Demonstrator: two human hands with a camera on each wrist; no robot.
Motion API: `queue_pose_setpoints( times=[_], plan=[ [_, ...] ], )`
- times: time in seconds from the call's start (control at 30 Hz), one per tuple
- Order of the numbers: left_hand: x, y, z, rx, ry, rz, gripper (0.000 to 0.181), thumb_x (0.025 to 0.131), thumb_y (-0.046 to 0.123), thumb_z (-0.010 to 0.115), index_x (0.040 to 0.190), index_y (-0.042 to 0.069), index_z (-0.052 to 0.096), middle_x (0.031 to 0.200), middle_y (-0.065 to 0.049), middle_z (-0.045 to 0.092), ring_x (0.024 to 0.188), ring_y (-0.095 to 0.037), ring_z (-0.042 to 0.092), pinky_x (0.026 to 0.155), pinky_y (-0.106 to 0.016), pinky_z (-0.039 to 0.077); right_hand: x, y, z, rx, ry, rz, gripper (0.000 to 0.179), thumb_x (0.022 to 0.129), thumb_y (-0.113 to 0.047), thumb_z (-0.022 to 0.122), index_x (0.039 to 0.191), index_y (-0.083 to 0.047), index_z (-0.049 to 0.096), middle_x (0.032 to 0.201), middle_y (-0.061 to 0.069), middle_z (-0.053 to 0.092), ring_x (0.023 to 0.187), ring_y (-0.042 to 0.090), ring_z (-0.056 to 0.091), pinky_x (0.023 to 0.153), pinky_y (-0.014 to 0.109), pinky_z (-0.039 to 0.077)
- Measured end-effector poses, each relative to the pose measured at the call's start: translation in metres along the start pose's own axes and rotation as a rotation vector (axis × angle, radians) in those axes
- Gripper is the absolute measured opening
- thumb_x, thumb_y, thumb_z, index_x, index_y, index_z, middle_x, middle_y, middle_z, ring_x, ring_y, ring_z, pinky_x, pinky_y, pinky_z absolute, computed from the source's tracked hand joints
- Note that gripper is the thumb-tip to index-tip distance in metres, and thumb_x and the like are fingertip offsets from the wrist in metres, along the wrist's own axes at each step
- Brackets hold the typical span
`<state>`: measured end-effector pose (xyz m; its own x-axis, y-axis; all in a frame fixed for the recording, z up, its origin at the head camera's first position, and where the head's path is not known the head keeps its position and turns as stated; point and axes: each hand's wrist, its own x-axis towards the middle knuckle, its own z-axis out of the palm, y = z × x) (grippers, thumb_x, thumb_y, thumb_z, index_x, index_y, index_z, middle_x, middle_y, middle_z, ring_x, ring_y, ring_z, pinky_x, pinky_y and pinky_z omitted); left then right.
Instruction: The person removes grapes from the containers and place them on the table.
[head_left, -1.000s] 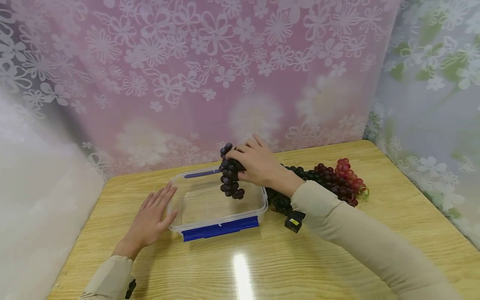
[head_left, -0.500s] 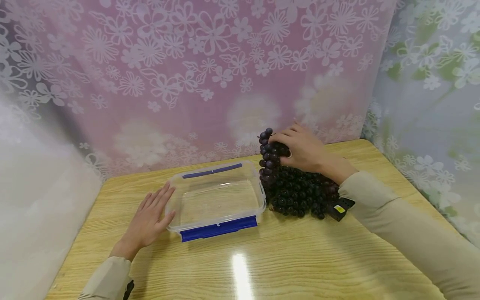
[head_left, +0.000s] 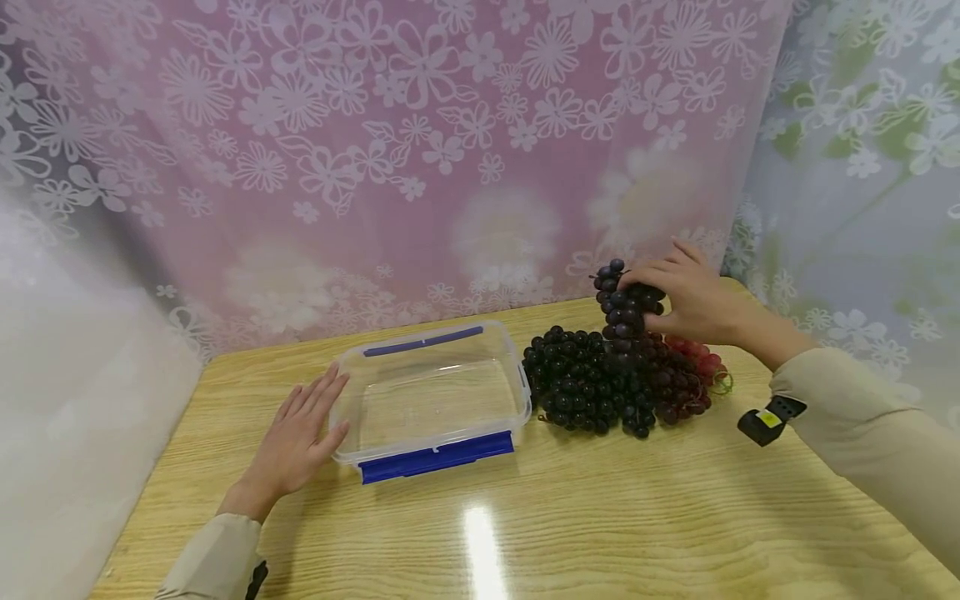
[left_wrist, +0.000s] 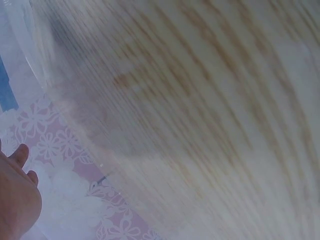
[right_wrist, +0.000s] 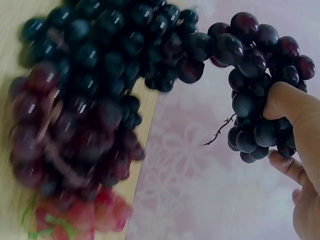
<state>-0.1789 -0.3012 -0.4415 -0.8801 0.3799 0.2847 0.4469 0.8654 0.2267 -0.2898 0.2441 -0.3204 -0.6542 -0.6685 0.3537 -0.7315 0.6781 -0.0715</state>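
My right hand grips a bunch of dark purple grapes, raised over the other bunches at the right of the table. In the right wrist view, thumb and fingers close round this bunch, and a bare stem pokes out of it. Below lie black grapes, dark red grapes and lighter red grapes with a green stem. My left hand lies with straight fingers against the left rim of a clear plastic container, which has blue side clips and nothing inside.
The wooden table carries everything, with a bright light reflection near its front. A pink flowered curtain hangs along the back edge and a pale flowered one at the right. The black grapes lie close against the container's right side.
My right hand has moved right with the dark purple grapes, from above the container to above the other bunches. My left hand has stayed at the container's left rim.
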Motion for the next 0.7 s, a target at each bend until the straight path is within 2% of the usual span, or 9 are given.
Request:
queue_pose_setpoints(
  times=[0.2,0.27,0.4,0.5,0.7],
  plan=[
    [0.0,0.001,0.001,0.002,-0.005,-0.003,0.068,0.096,0.025,0.055,0.154,0.015,0.021,0.159,-0.007,0.014,0.14,-0.035,0.022,0.114,-0.051,0.008,-0.026,0.019,-0.006,0.066,0.022,0.04,0.047,0.074,-0.002,0.073,0.119,-0.012,0.061,0.119,0.015,0.061,0.111,0.04,0.048,0.111,0.058,0.014],
    [0.0,0.001,0.001,0.003,-0.006,-0.005,0.066,0.097,0.027,0.053,0.154,0.014,0.022,0.159,-0.007,0.014,0.14,-0.035,0.023,0.114,-0.051,0.008,-0.035,0.025,-0.009,0.106,0.026,0.055,0.048,0.073,0.0,0.074,0.119,-0.011,0.061,0.12,0.014,0.059,0.111,0.04,0.047,0.105,0.06,0.022],
    [-0.001,0.002,0.002,0.003,-0.006,-0.007,0.065,0.098,0.029,0.052,0.154,0.014,0.022,0.159,-0.008,0.014,0.14,-0.034,0.023,0.114,-0.05,0.008,-0.054,0.034,-0.015,0.153,-0.009,0.138,0.05,0.075,0.001,0.075,0.12,-0.011,0.06,0.125,0.013,0.055,0.114,0.038,0.045,0.089,0.059,0.036],
    [-0.001,0.002,0.003,0.003,-0.007,-0.005,0.065,0.098,0.027,0.052,0.154,0.013,0.022,0.158,-0.008,0.014,0.14,-0.034,0.022,0.114,-0.05,0.008,-0.068,0.041,-0.02,0.17,-0.037,0.182,0.05,0.076,0.002,0.075,0.122,-0.01,0.059,0.125,0.016,0.053,0.115,0.039,0.042,0.085,0.058,0.036],
    [-0.001,0.001,0.001,0.0,0.0,-0.008,0.066,0.097,0.025,0.054,0.154,0.014,0.022,0.158,-0.008,0.015,0.139,-0.035,0.023,0.114,-0.049,0.006,-0.087,0.057,-0.027,0.161,-0.031,0.184,0.051,0.074,0.005,0.075,0.121,-0.007,0.059,0.123,0.016,0.055,0.111,0.038,0.045,0.082,0.056,0.037]
  ],
)
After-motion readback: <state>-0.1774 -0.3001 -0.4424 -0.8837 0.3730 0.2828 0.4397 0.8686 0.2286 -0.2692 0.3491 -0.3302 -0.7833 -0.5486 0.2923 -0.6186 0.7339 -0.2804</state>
